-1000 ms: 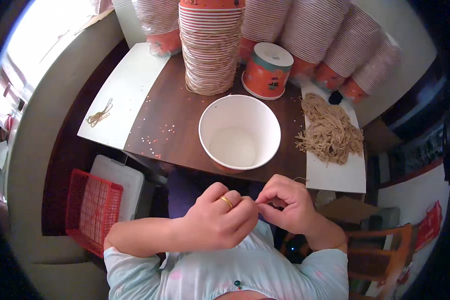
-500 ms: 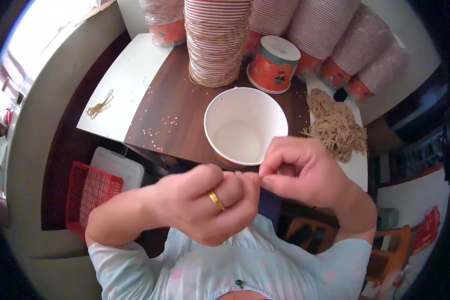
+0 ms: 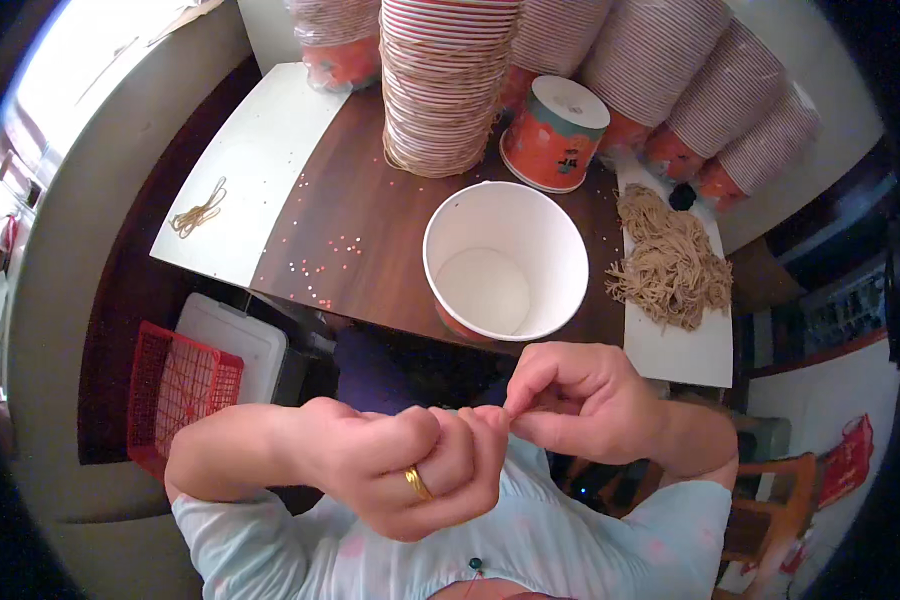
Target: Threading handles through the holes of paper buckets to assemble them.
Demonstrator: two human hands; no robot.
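Observation:
Just off the table's front edge, my left hand (image 3: 405,462) is closed in a fist, a gold ring on one finger. Thumb and forefinger of my right hand (image 3: 595,405) pinch together, their tips meeting the left fingertips. Whatever sits between them is too small or hidden to make out. Beyond the hands stands an upright paper bucket (image 3: 562,245), white inside. To its right lies a tangled heap of tan cords (image 3: 678,262). Behind it rises a tall stack of nested buckets (image 3: 445,95) with tan cord around their sides.
An upturned orange bucket (image 3: 555,145) stands beside the tall stack. Plastic-wrapped stacks (image 3: 660,50) line the back. Small red and white specks (image 3: 310,270) dot the brown tabletop (image 3: 360,200). A loose cord bundle (image 3: 200,208) lies at left; a red basket (image 3: 180,385) sits below.
Both hands have come down and nearer to my body, still touching at the fingertips. The bucket's front rim, partly behind the right hand before, now shows whole.

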